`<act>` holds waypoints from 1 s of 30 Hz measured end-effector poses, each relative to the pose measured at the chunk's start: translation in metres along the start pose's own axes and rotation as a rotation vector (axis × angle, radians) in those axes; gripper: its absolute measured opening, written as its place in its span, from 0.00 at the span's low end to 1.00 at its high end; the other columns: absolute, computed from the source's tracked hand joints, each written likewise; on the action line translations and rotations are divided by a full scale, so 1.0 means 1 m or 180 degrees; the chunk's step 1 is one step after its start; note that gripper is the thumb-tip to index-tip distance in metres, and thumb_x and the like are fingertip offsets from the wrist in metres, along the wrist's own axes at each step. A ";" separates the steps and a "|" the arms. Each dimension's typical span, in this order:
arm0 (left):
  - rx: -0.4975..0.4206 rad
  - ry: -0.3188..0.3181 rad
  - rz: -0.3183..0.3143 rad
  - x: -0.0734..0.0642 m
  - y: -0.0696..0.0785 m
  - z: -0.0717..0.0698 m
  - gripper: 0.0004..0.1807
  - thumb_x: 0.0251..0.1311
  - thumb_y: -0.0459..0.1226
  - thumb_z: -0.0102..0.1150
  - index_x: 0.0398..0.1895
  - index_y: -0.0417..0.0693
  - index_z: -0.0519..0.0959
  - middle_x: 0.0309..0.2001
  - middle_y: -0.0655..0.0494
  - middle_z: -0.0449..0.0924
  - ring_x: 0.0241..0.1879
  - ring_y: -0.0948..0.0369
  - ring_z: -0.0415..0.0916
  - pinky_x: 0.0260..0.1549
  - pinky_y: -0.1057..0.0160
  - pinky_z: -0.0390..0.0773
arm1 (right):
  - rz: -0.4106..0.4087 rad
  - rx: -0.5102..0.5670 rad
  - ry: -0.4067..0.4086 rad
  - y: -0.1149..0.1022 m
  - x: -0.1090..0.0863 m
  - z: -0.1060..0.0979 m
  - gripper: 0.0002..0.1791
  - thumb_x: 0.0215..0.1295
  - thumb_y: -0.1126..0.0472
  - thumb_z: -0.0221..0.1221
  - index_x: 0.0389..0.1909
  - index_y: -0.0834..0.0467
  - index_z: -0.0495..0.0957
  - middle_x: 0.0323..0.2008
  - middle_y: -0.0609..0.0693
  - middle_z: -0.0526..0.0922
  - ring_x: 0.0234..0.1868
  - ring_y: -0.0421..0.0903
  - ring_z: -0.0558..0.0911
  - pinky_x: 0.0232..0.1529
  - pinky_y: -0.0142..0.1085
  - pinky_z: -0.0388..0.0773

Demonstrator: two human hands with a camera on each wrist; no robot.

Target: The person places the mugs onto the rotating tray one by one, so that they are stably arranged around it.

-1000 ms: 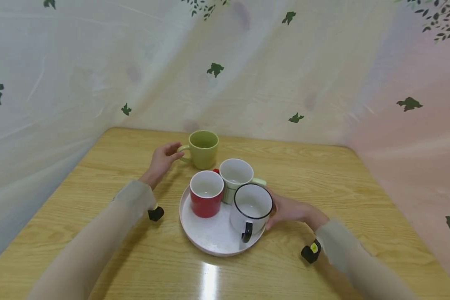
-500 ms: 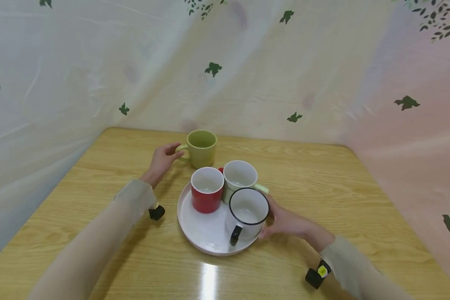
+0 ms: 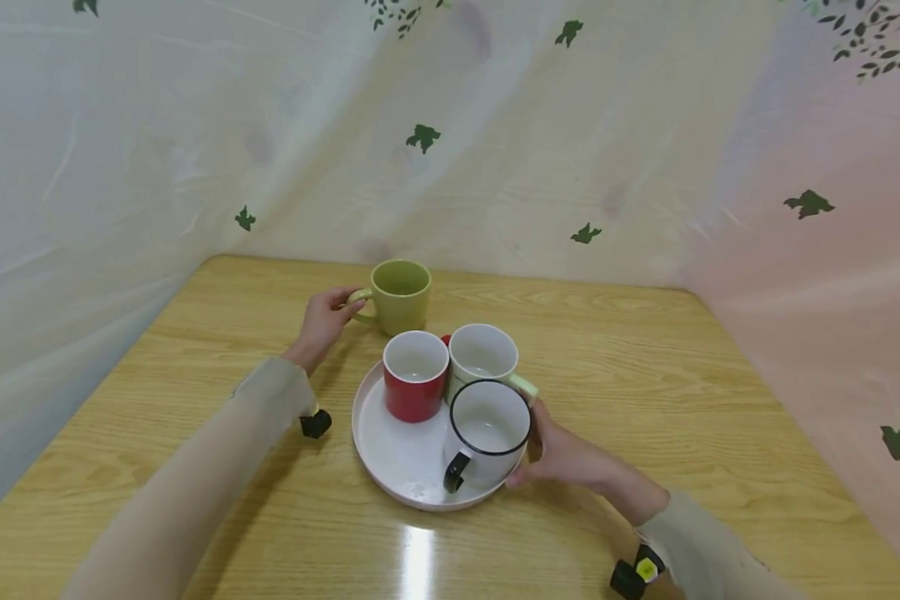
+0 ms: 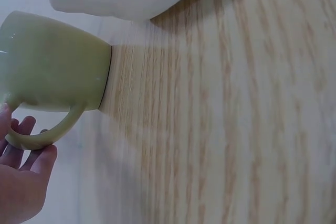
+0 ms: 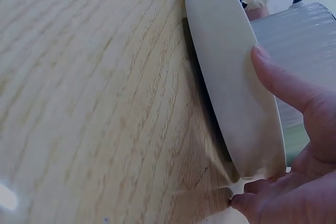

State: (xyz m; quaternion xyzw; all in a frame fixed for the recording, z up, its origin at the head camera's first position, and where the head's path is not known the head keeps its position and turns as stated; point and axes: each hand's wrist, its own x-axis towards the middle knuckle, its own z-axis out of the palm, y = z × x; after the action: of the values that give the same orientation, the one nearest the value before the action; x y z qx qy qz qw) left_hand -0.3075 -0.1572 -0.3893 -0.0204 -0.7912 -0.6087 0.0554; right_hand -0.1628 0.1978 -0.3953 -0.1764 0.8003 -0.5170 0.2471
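A yellow-green mug [image 3: 401,310] stands on the table behind the tray. My left hand [image 3: 321,325] pinches its handle, with fingers curled through the loop in the left wrist view. On the round white tray [image 3: 390,454] stand a red mug [image 3: 414,400], a white mug with a pale green handle [image 3: 483,353] and a white enamel mug [image 3: 489,423] with black rim and handle. My right hand [image 3: 566,454] grips the tray's right side. In the right wrist view its thumb lies on the rim, beside the enamel mug, and its fingers reach around the tray's wall.
The wooden table [image 3: 682,392] extends around the tray on all sides. A pale curtain [image 3: 330,167] with green bird shapes hangs behind the table and along its sides.
The tray has turned clockwise under my right hand: the enamel mug has shifted left and nearer, the pale-green-handled mug rightward, the red mug slightly farther back. My left hand stays at the yellow-green mug's handle.
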 end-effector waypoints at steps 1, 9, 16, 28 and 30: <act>-0.0028 0.0007 -0.0010 0.000 0.000 0.000 0.20 0.68 0.32 0.53 0.60 0.31 0.73 0.55 0.37 0.76 0.38 0.76 0.72 0.45 0.78 0.76 | 0.0009 -0.0008 -0.0002 -0.001 0.000 0.000 0.65 0.46 0.67 0.74 0.73 0.64 0.33 0.72 0.68 0.47 0.75 0.66 0.44 0.73 0.64 0.35; -0.0167 -0.0057 -0.0074 -0.001 -0.002 -0.004 0.21 0.67 0.33 0.55 0.61 0.32 0.73 0.52 0.42 0.79 0.36 0.75 0.75 0.41 0.76 0.79 | 0.0112 -0.0021 0.0014 -0.002 -0.001 0.001 0.64 0.46 0.65 0.74 0.72 0.64 0.34 0.74 0.67 0.45 0.76 0.66 0.41 0.73 0.63 0.34; -0.0395 -0.0099 -0.0177 -0.001 -0.005 -0.004 0.22 0.67 0.33 0.55 0.62 0.33 0.72 0.48 0.54 0.83 0.38 0.73 0.76 0.46 0.70 0.81 | 0.0097 -0.0024 0.0011 0.000 -0.001 0.002 0.64 0.47 0.64 0.74 0.72 0.63 0.34 0.74 0.66 0.44 0.77 0.65 0.39 0.74 0.63 0.33; -0.0659 0.0211 -0.0354 0.003 -0.011 0.001 0.20 0.66 0.34 0.57 0.60 0.34 0.74 0.36 0.71 0.81 0.41 0.69 0.78 0.38 0.77 0.80 | 0.0132 -0.0089 0.0030 0.000 -0.002 0.002 0.66 0.47 0.64 0.74 0.74 0.62 0.32 0.75 0.66 0.43 0.77 0.64 0.38 0.74 0.62 0.33; -0.0641 0.0260 -0.0376 0.003 -0.010 0.001 0.20 0.66 0.34 0.57 0.59 0.35 0.75 0.41 0.65 0.83 0.41 0.70 0.78 0.40 0.76 0.81 | 0.0139 -0.0102 0.0034 0.000 -0.002 0.002 0.66 0.47 0.64 0.74 0.74 0.62 0.32 0.75 0.66 0.43 0.77 0.64 0.38 0.74 0.62 0.33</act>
State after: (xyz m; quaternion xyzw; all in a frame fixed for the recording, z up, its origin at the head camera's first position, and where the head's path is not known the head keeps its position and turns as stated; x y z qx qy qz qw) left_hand -0.3112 -0.1586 -0.3993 0.0456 -0.7230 -0.6876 0.0493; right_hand -0.1603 0.1976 -0.3956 -0.1601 0.8134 -0.4996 0.2512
